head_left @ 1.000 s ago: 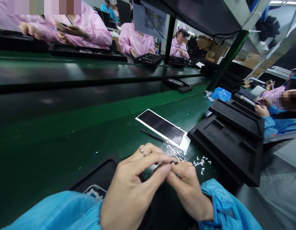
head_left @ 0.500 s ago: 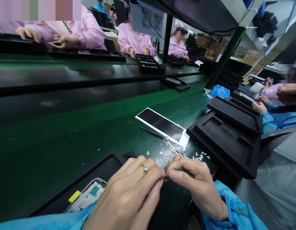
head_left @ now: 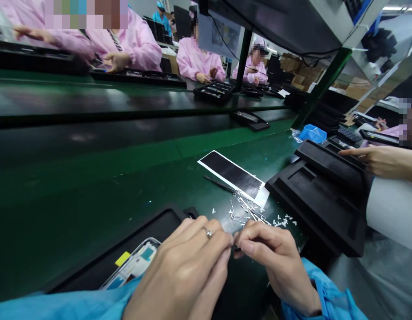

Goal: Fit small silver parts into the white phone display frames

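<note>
My left hand [head_left: 189,262] and my right hand [head_left: 275,258] meet fingertip to fingertip over the front of the green bench [head_left: 152,186]. Both are closed in a pinch. A small dark piece shows between the right fingertips; its kind is too hidden to tell. A ring sits on a left finger. Under my left wrist lies an opened phone-like device [head_left: 139,262] with a yellow tab [head_left: 122,258], in a black tray [head_left: 102,253]. Beyond my fingers are scattered small white and metallic pieces [head_left: 249,211], dark tweezers [head_left: 217,183] and a white-edged black sheet [head_left: 234,174].
Stacked black trays [head_left: 319,191] stand at the right, with a blue plastic bag [head_left: 312,133] behind them. A co-worker's hand [head_left: 389,158] reaches over the trays. Another black tray [head_left: 249,120] lies farther back. Across the bench, people in pink handle trays [head_left: 214,91].
The view has shifted slightly, so the bench things sit farther right. At the right, a co-worker's hand has come in over the trays. My hands keep their pinch, fingertips slightly farther apart.
</note>
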Available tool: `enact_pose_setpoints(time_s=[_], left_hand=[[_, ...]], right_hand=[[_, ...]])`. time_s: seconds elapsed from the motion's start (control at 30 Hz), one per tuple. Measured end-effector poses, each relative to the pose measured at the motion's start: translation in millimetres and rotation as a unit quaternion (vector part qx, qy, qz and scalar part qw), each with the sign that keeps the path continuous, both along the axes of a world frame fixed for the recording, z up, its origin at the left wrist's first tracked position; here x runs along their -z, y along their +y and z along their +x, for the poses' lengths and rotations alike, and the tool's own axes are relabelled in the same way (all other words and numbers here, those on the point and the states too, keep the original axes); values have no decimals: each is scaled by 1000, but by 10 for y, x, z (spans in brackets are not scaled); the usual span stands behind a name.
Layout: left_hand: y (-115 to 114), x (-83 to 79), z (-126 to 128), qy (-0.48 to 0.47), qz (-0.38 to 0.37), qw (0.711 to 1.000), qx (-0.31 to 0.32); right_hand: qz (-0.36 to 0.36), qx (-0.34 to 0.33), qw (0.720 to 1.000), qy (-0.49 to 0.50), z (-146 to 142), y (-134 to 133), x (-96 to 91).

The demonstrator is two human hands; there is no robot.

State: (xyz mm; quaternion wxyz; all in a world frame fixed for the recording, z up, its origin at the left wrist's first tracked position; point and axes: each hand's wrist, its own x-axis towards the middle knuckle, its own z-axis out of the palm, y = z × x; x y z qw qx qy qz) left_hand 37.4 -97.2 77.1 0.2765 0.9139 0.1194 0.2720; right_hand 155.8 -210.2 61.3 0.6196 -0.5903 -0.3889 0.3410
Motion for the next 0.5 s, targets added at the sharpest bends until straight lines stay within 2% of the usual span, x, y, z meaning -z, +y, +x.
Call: enact_pose_setpoints(time_s=[0.1,0.33,0.43,0.5], left_hand=[[24,-22,0,-2,15,1000,5],[115,-101,-16,27,124,989,71],[124,-117,0,34,78,994,64],[116,-159,35,51,-19,997,59]], right_hand=[[1,-11,1000,4,-9,28,-5],[-6,-26,1000,15,4,68,-9],[0,-23,1000,18,-26,86,-8],[1,-11,1000,5,-53,114,0]])
